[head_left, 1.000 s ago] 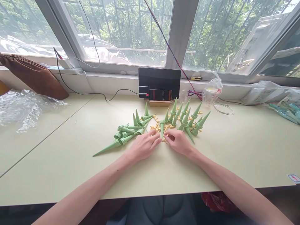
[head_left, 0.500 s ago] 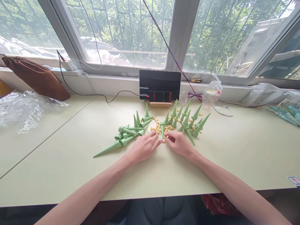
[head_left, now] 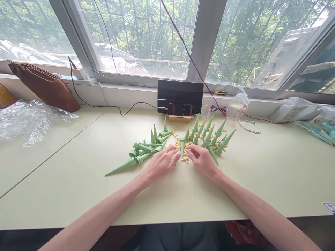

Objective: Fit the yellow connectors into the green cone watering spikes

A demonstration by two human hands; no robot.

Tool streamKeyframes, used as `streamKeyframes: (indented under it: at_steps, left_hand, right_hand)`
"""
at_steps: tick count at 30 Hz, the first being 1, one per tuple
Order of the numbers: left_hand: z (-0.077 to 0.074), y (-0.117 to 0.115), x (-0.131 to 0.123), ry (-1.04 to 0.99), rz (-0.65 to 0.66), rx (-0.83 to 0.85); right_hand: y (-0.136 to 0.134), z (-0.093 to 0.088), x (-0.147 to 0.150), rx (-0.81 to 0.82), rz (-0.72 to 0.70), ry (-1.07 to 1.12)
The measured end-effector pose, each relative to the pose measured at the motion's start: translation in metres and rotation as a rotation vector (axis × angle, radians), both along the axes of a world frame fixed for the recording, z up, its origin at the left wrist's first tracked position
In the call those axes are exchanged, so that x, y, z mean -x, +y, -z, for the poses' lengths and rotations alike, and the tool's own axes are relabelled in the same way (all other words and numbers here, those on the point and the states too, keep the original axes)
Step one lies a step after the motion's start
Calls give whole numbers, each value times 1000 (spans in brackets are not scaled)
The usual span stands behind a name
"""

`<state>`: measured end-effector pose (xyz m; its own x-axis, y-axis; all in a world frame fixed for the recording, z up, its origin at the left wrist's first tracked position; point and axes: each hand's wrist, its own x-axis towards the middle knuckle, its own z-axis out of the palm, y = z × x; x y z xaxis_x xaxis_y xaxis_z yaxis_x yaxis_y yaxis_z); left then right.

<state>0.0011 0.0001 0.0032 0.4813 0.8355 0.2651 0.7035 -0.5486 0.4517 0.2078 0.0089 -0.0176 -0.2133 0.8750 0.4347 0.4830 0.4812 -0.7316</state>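
Note:
My left hand (head_left: 160,163) and my right hand (head_left: 202,159) rest on the pale green table (head_left: 78,174), on either side of one green cone spike (head_left: 181,146) that lies pointing toward me. Both hands have their fingers bent down among small yellow pieces (head_left: 185,157) scattered there. What the fingertips pinch is too small to make out. Left of my left hand lies a heap of green cone spikes (head_left: 142,150), some nested into a long one. Behind my right hand stand several upright green spikes (head_left: 209,134).
A dark tablet (head_left: 180,96) with a phone (head_left: 180,109) in front leans at the window sill, cables running to it. A tied plastic bag (head_left: 237,103) sits at the right, crumpled clear plastic (head_left: 28,120) and a brown pouch (head_left: 44,87) at the left.
The camera has tilted slightly, shifting the scene. Both hands stay beside the lying spike, fingers working a little among the yellow pieces.

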Motion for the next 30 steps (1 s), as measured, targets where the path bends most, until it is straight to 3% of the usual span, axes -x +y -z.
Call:
streamKeyframes:
  at_steps: [6,24,30]
  left_hand:
    - [-1,-5,-3,-85,142,9]
    - [-5,-8,-5,-90,245,-25]
    - [6,-4,-4,-166,103,-177]
  right_hand:
    - [-5,-8,1,138,14,75]
    - [-4,-2,4,67,-100,69]
    - [-3,-1,3,76,-59,63]
